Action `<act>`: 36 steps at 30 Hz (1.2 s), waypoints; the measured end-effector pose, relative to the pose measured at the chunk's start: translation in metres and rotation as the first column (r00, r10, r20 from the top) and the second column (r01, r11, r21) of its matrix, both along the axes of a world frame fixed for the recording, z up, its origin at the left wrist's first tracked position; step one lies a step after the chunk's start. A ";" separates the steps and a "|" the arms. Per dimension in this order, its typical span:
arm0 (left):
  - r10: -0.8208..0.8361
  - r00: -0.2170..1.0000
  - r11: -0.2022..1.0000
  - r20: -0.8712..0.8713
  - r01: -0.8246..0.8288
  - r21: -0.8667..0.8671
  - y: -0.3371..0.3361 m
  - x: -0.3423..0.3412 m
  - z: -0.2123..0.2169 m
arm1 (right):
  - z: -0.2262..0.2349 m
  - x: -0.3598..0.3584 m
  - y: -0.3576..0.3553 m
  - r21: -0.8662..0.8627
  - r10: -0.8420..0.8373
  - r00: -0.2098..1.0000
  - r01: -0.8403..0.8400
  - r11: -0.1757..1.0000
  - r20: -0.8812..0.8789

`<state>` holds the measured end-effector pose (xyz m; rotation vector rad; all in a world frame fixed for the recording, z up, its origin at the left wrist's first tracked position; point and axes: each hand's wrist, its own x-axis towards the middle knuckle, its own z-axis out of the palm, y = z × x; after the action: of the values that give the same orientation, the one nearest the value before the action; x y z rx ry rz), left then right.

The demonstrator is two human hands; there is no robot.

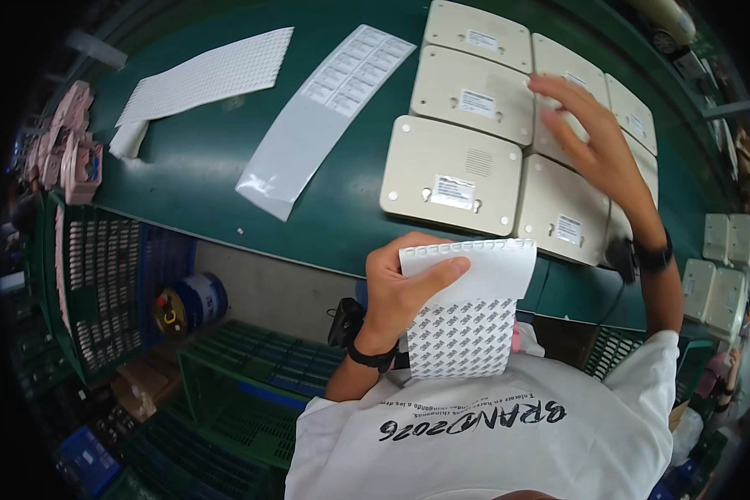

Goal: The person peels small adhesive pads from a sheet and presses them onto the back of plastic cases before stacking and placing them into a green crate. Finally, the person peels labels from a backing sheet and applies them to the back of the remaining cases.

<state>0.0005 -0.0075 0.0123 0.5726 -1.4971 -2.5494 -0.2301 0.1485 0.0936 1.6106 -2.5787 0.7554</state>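
My left hand (417,279) grips a folded sheet of backing paper (462,337), its thumb pressed on the white upper part. A row of small clear pads runs along the fold, and the lower part has a repeated grey print. My right hand (579,125) is over the beige plastic housings, its fingers stretched out and slightly blurred. Its fingertips are by the right corner of a housing (442,83) in the middle row; whether they touch it I cannot tell. The nearest left housing (429,158) has round white pads at its corners, a printed label and a speaker grille.
Several housings stand in rows on the green table (183,183). A sheet of white pads (217,71) and a strip of printed labels (350,75) lie at the left. Green crates (242,383) and a blue drum (200,300) are below; more housings (717,292) are at the far right.
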 end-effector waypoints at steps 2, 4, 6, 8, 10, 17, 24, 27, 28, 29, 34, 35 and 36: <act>0.057 0.997 0.998 -0.049 -0.058 -0.031 -0.001 0.005 0.004 | 0.017 0.044 0.010 -0.073 0.098 0.905 -0.074 0.995 0.413; 0.065 0.995 0.996 -0.072 -0.069 -0.056 -0.002 0.008 0.008 | 0.010 0.084 0.016 -0.067 0.136 0.735 -0.123 0.990 0.664; 0.062 0.993 0.988 -0.100 -0.075 -0.133 0.000 0.010 0.011 | 0.001 0.102 0.024 -0.083 0.083 0.738 -0.036 0.996 0.670; 0.050 0.993 0.982 -0.111 -0.069 -0.173 0.004 0.010 0.012 | -0.009 0.109 0.031 -0.080 0.057 0.768 -0.007 0.997 0.638; 0.081 0.977 0.962 -0.199 -0.129 -0.241 0.008 0.011 0.013 | -0.013 0.111 0.036 -0.059 0.021 0.735 0.026 0.998 0.678; 0.025 0.972 0.954 -0.232 -0.093 -0.285 0.006 0.016 0.006 | -0.012 0.106 0.049 -0.161 0.051 0.430 0.224 0.961 0.901; 0.067 0.983 0.950 -0.169 -0.114 -0.292 0.001 0.020 0.003 | -0.014 0.097 0.037 -0.165 0.183 0.983 -0.179 0.970 0.006; 0.150 0.983 0.968 -0.107 -0.168 -0.187 -0.011 0.019 -0.001 | 0.003 0.075 0.016 -0.227 0.085 0.995 -0.072 0.971 0.050; 0.157 0.981 0.968 -0.113 -0.175 -0.181 -0.016 0.018 -0.004 | 0.007 0.064 0.007 -0.247 0.051 0.997 -0.033 0.969 0.065; 0.152 0.982 0.969 -0.116 -0.171 -0.178 -0.021 0.015 -0.006 | 0.008 0.044 -0.005 -0.214 0.026 0.999 -0.017 0.977 0.042; 0.119 0.983 0.978 -0.139 -0.140 -0.152 -0.035 0.013 -0.014 | -0.020 -0.012 -0.068 -0.100 0.138 0.982 -0.125 0.987 0.129; 0.105 0.984 0.982 -0.144 -0.125 -0.138 -0.036 0.013 -0.015 | -0.028 -0.013 -0.077 -0.107 0.156 0.984 -0.147 0.983 0.083; 0.121 0.982 0.982 -0.147 -0.140 -0.127 -0.036 0.014 -0.015 | -0.033 -0.014 -0.084 -0.113 0.176 0.984 -0.170 0.979 0.038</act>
<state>0.0141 -0.0434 -0.0030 0.4496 -1.5187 -2.3153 -0.2445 0.0641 0.0601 1.8216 -2.4029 0.9394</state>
